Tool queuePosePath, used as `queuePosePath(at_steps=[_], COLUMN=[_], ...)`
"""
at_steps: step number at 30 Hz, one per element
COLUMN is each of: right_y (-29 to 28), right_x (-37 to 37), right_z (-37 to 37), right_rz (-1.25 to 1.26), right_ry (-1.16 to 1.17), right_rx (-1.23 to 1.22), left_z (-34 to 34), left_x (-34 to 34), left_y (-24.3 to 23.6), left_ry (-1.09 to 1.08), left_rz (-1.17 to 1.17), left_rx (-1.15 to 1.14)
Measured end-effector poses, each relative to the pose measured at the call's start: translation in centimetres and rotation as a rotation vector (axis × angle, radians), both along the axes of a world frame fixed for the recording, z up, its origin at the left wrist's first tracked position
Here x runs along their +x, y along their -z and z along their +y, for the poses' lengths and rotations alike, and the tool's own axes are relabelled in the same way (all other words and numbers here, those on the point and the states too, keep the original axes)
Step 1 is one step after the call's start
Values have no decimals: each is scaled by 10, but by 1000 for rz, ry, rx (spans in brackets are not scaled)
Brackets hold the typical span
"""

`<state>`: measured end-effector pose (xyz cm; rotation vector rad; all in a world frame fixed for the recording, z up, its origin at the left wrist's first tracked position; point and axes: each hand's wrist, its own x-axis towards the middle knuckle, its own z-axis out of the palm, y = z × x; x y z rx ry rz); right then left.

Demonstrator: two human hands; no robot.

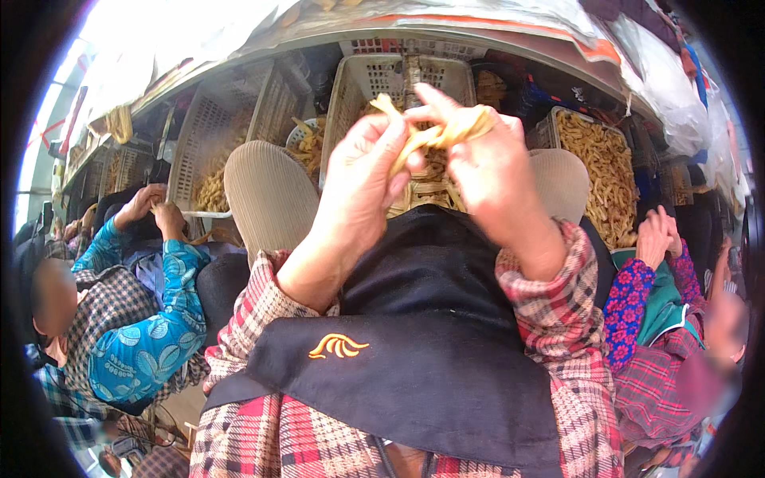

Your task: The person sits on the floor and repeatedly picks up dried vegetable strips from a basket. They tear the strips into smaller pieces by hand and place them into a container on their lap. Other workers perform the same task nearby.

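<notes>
A soft, pale yellow strip (458,131), twisted and looped like a knot, is stretched between my two hands above my lap. My left hand (358,179) pinches one end between thumb and fingers, and a short tip pokes up above them. Around the fingers of my right hand (498,171) the other part of the strip is wrapped; its index finger points up and left. Just beyond my hands stands a white plastic crate (344,92) with more yellow strips (430,191) inside, partly hidden by my hands. The strip's exact material I cannot make out.
Further crates stand along the bench: a pale one (227,103) at left, and one full of knotted yellow pieces (598,171) at right. White sheeting (510,16) covers the bench top. Co-workers sit close on both sides, a blue sleeve (147,342) left and a floral sleeve (625,311) right.
</notes>
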<state>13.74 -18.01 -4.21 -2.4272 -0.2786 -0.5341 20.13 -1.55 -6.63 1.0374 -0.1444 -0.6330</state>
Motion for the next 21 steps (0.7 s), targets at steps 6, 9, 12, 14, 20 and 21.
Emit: queuePosePath(at_steps=[6,9,12,14,20,21], right_y=[3,12,25,20,54,56], right_x=[18,32,34,28,47,58], right_z=[11,17,22,25,-39,-34], right_rz=[-4,-160,-62,175,346,312], right_ry=[57,25,-15,6,-188,-130], right_rx=[-6,-3,575,1257,1663,1610], left_z=[9,14,17,31,48,42], left_x=[6,12,22,26,48,59], left_y=[-5,-21,12,18,43,48], left_ry=[-33,196,130,318,9,-41], left_rz=[-1211,-1046,-662,100,29,62], left_rx=[866,945,528,217,292,319])
